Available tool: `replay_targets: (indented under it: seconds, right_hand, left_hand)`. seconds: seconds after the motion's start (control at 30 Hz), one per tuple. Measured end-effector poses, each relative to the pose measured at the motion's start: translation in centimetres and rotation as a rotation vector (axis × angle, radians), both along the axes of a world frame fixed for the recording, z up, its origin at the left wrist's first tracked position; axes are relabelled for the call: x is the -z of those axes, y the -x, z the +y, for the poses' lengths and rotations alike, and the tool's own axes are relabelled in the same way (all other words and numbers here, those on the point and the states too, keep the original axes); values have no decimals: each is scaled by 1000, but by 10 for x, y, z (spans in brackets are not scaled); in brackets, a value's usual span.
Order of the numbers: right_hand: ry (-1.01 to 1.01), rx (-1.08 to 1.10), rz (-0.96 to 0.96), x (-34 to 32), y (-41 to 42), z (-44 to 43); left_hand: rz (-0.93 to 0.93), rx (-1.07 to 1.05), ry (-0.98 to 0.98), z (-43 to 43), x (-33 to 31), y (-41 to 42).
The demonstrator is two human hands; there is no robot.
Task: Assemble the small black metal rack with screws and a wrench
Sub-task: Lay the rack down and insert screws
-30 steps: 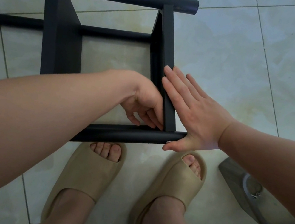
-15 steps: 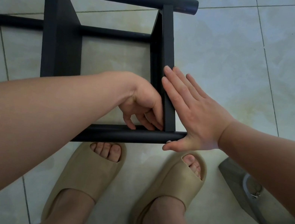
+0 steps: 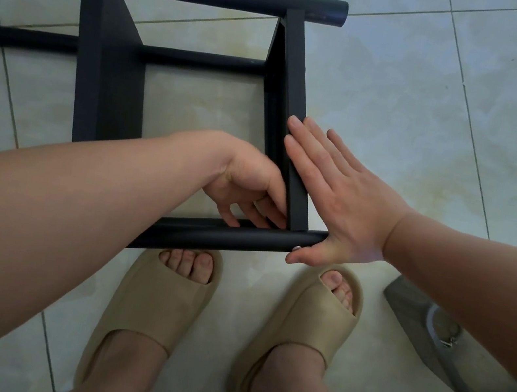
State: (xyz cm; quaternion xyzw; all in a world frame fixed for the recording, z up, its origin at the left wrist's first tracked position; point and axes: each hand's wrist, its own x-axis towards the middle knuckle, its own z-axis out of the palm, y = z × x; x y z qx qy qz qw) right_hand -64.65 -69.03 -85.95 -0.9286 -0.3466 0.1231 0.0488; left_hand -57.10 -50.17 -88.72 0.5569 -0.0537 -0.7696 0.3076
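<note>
Flat and straight-fingered, the right hand (image 3: 335, 202) presses its palm against the outer face of the black rack's (image 3: 109, 76) right crosspiece (image 3: 294, 64), thumb lying under the end of the near tube (image 3: 226, 235), just beside a silver screw head (image 3: 296, 248). Inside that same corner the left hand (image 3: 247, 190) curls its fingers against the crosspiece's inner face, and whether they pinch anything is hidden. Rack and tubes lie on the pale tiled floor (image 3: 405, 100), just ahead of two feet in tan slippers (image 3: 159, 302).
</note>
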Motion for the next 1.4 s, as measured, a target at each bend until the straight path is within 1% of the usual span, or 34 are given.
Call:
replay_targets:
  seconds: [0.1,0.43,0.57,0.77,0.9,1.07,1.2,1.4]
  right_hand:
    - [-2,1,1,0,0,0]
    - [-2,-4,4,0,0,0]
    - [-4,-7,-3,1,0,0]
    - [-1,-5,-7,1,0,-1]
    - [-1,-7,-10,2,0,0]
    - [1,-10,-11,2,0,0]
    - [7,-11,-9,1,0,-1]
    - [6,-9,-7,1,0,0]
  left_hand:
    - [-63,-12,-11,-2,1,2]
    - [11,-81,1,-2,1,4]
    - [38,-36,-6,-1,0,5]
    - [17,-61,-45,-5,2,4]
    - [4,-88,-23,-4,2,4]
    - [4,-172,63,2,6,9]
    - [70,-114,53,4,6,8]
    - [-20,-115,65,-2,5,4]
